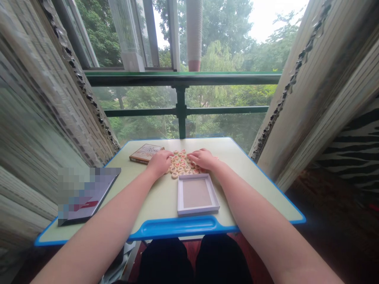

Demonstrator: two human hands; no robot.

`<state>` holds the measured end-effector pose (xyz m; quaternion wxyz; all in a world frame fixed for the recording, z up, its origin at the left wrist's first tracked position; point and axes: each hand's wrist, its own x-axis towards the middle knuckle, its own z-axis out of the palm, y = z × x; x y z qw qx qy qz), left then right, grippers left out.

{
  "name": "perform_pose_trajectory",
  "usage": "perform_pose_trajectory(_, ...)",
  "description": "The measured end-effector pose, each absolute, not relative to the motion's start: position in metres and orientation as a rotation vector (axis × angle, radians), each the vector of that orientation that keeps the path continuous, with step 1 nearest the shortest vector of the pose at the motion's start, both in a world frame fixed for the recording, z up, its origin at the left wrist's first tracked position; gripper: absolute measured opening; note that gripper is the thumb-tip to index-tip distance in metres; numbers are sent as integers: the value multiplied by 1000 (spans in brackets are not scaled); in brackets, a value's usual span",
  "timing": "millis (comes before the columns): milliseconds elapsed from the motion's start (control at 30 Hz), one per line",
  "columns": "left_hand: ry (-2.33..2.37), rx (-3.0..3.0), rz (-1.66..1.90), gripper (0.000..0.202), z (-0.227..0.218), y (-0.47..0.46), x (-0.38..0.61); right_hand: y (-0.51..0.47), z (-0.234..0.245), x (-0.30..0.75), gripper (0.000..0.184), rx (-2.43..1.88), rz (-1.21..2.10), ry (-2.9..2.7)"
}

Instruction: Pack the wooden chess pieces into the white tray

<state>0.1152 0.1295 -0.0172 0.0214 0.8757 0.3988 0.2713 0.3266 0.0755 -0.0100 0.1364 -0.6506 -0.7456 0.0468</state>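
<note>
A cluster of round Chinese chess pieces (182,165) with red and dark characters lies on the table, spread in roughly one layer. My left hand (160,162) rests at the left edge of the cluster, its fingers reaching toward the pieces. On the opposite side my right hand (203,158) lies over the cluster's right edge with fingers stretched out, covering some pieces. Neither hand visibly holds a piece. Just in front of the pieces, nearer to me, stands a shallow open box (197,195) with pale walls and a bare brownish bottom.
A printed box lid (145,153) lies behind my left hand. At the table's left edge is a dark flat object (91,201), partly blurred out. The table (251,189) has a blue rim and a blue front trough (179,226). Curtains, a green railing (180,79) and windows surround it.
</note>
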Motion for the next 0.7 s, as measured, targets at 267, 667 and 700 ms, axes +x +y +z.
perform_pose_trajectory(267,1175,2743,847,37,-14,123,117,75,-7,328,42,-1860,107,-2172)
perform_pose_trajectory(667,1165,2745,841,36,-11,118,116,73,-8,331,41,-1887,20,-2186)
perform_pose_trajectory(700,1160,2745,841,36,-11,118,116,72,-7,331,41,-1881,20,-2198)
